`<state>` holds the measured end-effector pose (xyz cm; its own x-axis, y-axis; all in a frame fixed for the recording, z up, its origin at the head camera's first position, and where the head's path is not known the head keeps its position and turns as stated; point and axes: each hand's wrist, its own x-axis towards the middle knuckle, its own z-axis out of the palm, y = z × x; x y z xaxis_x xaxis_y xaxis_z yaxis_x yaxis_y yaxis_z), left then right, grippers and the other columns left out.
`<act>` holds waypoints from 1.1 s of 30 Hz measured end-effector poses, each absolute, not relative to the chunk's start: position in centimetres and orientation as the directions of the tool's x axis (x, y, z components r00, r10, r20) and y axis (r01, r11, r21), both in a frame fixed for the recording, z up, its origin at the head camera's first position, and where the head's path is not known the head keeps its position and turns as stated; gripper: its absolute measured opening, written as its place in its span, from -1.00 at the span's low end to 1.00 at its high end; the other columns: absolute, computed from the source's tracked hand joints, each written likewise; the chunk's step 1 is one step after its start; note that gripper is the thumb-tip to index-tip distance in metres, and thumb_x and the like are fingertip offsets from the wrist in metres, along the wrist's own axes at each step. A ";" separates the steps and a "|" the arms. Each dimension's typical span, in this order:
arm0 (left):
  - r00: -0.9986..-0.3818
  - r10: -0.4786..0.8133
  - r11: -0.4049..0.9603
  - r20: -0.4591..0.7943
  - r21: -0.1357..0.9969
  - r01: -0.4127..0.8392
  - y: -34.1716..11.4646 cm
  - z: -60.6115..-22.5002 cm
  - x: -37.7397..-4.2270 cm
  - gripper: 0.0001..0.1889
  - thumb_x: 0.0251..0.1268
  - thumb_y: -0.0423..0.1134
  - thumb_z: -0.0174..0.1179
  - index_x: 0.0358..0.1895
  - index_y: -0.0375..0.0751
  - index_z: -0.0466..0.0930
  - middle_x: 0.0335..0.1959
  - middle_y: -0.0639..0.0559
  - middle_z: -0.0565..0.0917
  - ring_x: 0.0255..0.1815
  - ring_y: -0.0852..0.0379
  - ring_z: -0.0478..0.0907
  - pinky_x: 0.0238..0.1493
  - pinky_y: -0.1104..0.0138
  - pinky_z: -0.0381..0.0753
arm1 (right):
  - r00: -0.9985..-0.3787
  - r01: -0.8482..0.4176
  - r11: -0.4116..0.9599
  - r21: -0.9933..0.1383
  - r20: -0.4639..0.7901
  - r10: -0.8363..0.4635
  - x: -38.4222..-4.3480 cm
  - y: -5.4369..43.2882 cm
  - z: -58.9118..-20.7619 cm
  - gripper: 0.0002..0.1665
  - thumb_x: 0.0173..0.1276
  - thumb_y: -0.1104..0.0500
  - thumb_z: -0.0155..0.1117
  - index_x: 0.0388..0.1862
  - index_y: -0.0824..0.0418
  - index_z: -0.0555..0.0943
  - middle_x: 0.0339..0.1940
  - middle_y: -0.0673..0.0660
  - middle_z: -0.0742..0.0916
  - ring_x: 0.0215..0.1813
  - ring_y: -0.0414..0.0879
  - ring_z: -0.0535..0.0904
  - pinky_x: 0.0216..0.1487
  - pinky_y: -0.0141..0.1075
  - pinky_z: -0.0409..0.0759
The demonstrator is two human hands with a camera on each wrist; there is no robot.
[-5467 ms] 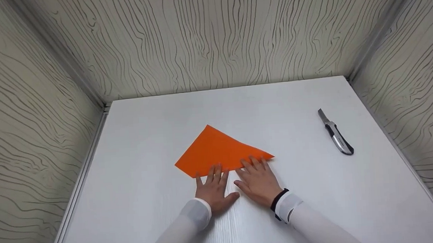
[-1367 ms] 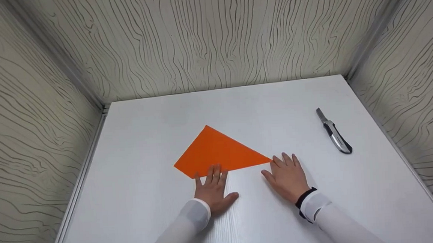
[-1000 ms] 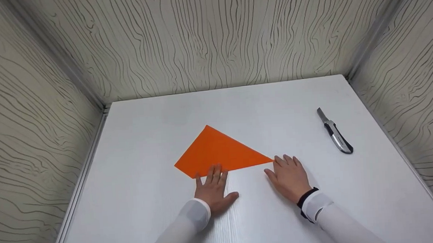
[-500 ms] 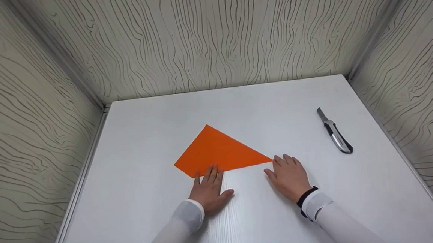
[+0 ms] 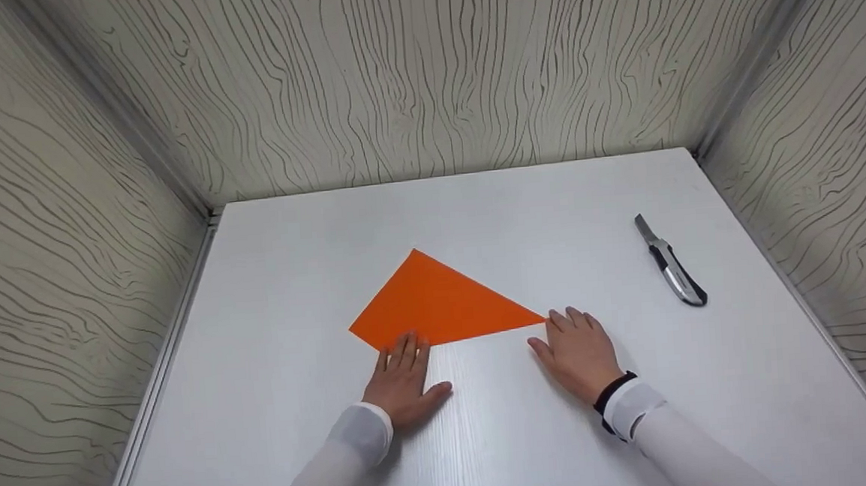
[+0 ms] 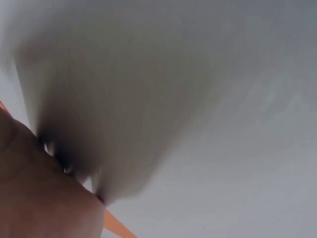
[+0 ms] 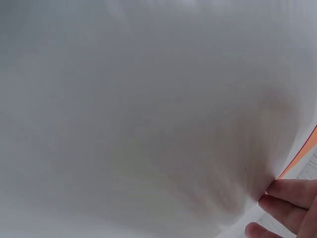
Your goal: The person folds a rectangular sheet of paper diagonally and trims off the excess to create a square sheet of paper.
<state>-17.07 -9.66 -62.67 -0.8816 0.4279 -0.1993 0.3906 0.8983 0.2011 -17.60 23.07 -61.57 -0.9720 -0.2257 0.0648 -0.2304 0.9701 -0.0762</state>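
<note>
A folded sheet of orange paper (image 5: 444, 299) lies flat on the white table (image 5: 291, 267), its long point toward the right. Straight fingers of my left hand (image 5: 402, 384) press on its near edge close to the left corner, thumb spread to the side. My right hand (image 5: 579, 350) lies at the paper's right tip, fingertips on the point and fingers extended. In the right wrist view, the fingers (image 7: 294, 193) touch the table beside a sliver of orange paper (image 7: 302, 153). The left wrist view shows mostly the hand (image 6: 44, 193) and its shadow, with an orange edge (image 6: 116, 225) below.
A utility knife (image 5: 671, 262) with its blade out lies on the right part of the table, beyond my right hand. Patterned panels (image 5: 423, 78) wall the table at the back and both sides.
My right hand has slid right along the near edge to the paper's tip, and the right flap now lies flat. My left hand has lately shifted left along that edge.
</note>
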 end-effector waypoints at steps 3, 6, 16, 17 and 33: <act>-0.873 0.437 0.896 -0.217 0.191 0.401 -9.7 -62.6 -17.2 -0.06 0.48 0.46 -0.33 0.68 -0.12 -0.10 0.69 -0.10 -0.10 0.69 -0.07 -0.20 0.61 -0.05 -0.19 | -0.968 -0.244 0.968 -0.057 0.078 -0.240 -17.6 23.1 -61.5 -0.27 0.57 -0.19 0.10 0.25 0.47 0.60 0.30 0.35 0.63 0.39 0.34 0.43 0.43 0.18 0.32; -0.868 0.441 0.895 -0.227 0.175 0.409 -9.6 -62.4 -17.3 -0.07 0.47 0.46 -0.33 0.68 -0.11 -0.09 0.69 -0.09 -0.09 0.69 -0.07 -0.20 0.61 -0.04 -0.17 | -0.965 -0.252 0.966 -0.053 0.083 -0.247 -17.6 23.1 -61.5 -0.27 0.57 -0.18 0.11 0.23 0.48 0.60 0.28 0.36 0.64 0.38 0.33 0.44 0.42 0.16 0.34; -0.866 0.431 0.902 -0.253 0.153 0.404 -9.6 -62.6 -17.5 -0.03 0.42 0.52 -0.35 0.69 -0.05 -0.13 0.70 -0.04 -0.14 0.69 -0.04 -0.24 0.61 -0.02 -0.23 | -0.973 -0.223 0.968 -0.112 0.081 -0.215 -17.9 23.1 -61.4 -0.28 0.57 -0.17 0.12 0.24 0.48 0.60 0.27 0.38 0.64 0.37 0.35 0.44 0.42 0.17 0.34; -0.865 0.432 0.901 -0.255 0.157 0.404 -9.6 -62.6 -17.5 -0.03 0.41 0.53 -0.36 0.69 -0.04 -0.13 0.70 -0.04 -0.15 0.69 -0.04 -0.24 0.61 -0.02 -0.23 | -0.975 -0.216 0.968 -0.125 0.089 -0.206 -18.0 23.1 -61.3 -0.29 0.56 -0.15 0.14 0.26 0.48 0.58 0.27 0.38 0.63 0.36 0.35 0.44 0.42 0.18 0.34; -0.805 0.545 0.838 -0.232 0.148 0.525 -9.4 -61.8 -18.4 -0.09 0.50 0.43 -0.30 0.67 -0.15 -0.04 0.69 -0.07 -0.04 0.68 0.01 -0.13 0.61 0.13 -0.11 | -0.955 -0.296 0.932 -0.209 0.071 -0.288 -18.9 20.1 -61.0 -0.33 0.59 -0.14 0.08 0.47 0.26 0.47 0.45 0.30 0.51 0.53 0.33 0.25 0.55 0.20 0.06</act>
